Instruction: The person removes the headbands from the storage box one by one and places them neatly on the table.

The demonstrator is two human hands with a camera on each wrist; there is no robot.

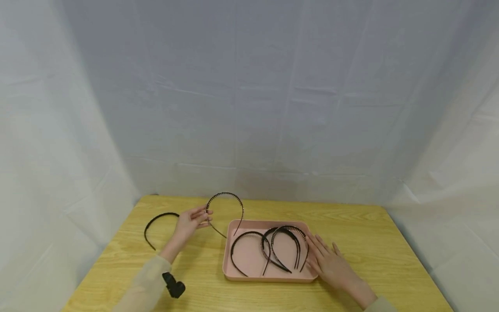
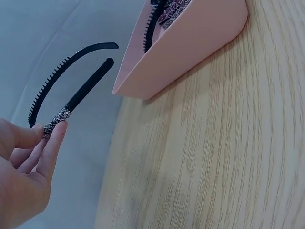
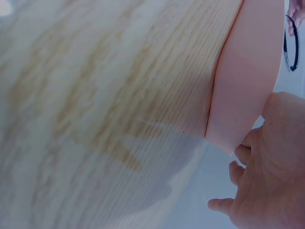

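White cloth hangs all around the far side and both flanks of the wooden table (image 1: 351, 242) where I work. With my left hand (image 1: 189, 223) I pinch a toothed black headband (image 1: 226, 208) between thumb and fingertips (image 2: 57, 136), holding it up off the table just beyond the far left corner of the pink tray (image 1: 249, 260); its two ends point down toward that corner. In the left wrist view the stretch I hold is covered with small glittering stones, and the rest of the band is plain black with comb teeth. My right hand (image 1: 331, 262) lies flat on the table with the fingers straight and slightly spread, touching the right wall of the tray. Inside the tray lie several more black headbands (image 1: 277, 249), overlapping one another, one to the left and the others bunched in the middle and right. Another thin black headband (image 1: 156, 223) lies on the table to the left of my left hand, apart from the tray. A small black device (image 1: 173, 286) sits strapped to my left sleeve (image 1: 146, 286) near the wrist.
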